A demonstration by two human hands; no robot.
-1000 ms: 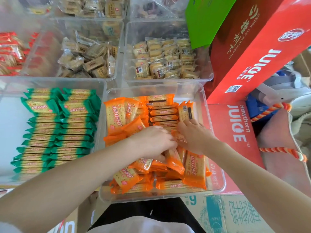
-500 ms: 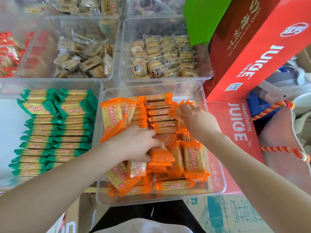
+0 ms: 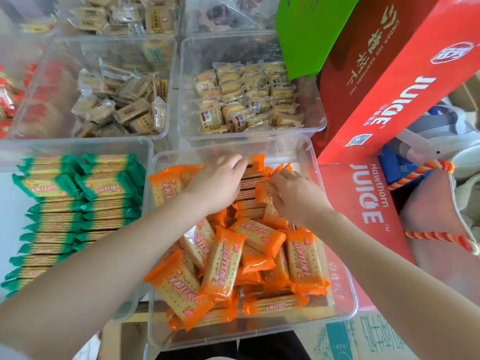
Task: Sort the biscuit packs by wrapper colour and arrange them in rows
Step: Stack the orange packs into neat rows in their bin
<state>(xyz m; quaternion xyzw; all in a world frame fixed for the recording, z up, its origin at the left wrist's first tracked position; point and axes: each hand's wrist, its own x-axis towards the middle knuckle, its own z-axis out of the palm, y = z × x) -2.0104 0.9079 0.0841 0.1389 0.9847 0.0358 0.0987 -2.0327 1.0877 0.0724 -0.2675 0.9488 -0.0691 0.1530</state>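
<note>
From the head view, I have both hands in the clear tub that holds the orange packs, working at its far edge. My left hand lies over the far end of the stacked row, fingers curled down onto the topmost pack at the tub's far wall; whether that grip truly pinches the pack or only steadies it I cannot tell, as the fingertips are hidden behind the knuckles. My right hand has its grip clenched on a single orange pack, thumb and fingers pinching it just beside the row. To do this step well, I judge I should turn that pack on edge to match its neighbours, slide it flush against the row and use the left hand as a stop so the stack does not topple. The near half of the tub is a loose heap, packs lying flat and crossed at angles, so much sorting remains there. Each wrapper is glossy, orange at both crimped ends, with a pale dotted biscuit printed in the middle; I expect them to be slippery. The green packs in the tub to the left already lie in two tidy rows.
</note>
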